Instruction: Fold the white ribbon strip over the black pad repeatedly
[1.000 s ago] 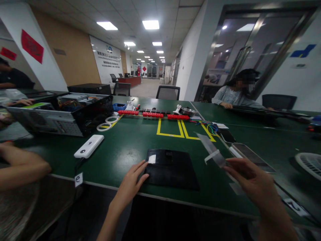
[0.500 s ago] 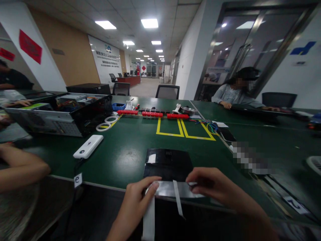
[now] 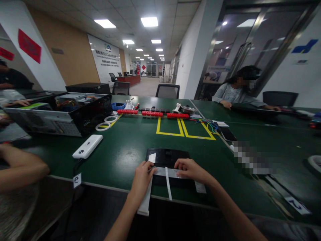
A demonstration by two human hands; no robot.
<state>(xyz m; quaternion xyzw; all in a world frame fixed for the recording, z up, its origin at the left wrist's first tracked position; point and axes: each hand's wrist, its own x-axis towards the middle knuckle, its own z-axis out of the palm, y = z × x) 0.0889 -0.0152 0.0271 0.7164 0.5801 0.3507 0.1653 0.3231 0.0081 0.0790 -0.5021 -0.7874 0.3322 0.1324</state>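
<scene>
My left hand (image 3: 142,175) pinches the left end of a shiny silver strip (image 3: 160,171) between thumb and fingers. Near its right end, my right hand (image 3: 192,170) has its fingers closed on the same strip. A flat white ribbon (image 3: 145,197) hangs below my left hand, past the table edge. A narrower white band (image 3: 168,184) drops from the strip's middle, and a short pale ribbon piece (image 3: 200,187) shows under my right wrist. Beyond the strip, a glossy black panel (image 3: 179,155) lies on the table, its near part covered by the strip and my hands.
On the green table (image 3: 120,160), a white power bank (image 3: 87,146) and an opened computer case (image 3: 75,117) are at left. Red blocks (image 3: 151,113) line the back behind yellow tape outlines (image 3: 184,135). A phone (image 3: 227,134) lies at right. Other people sit on both sides.
Both hands have moved forward, away from me, bringing the silver strip over the near part of the black panel. My right hand has also shifted left, and the right-hand ribbon piece now shows.
</scene>
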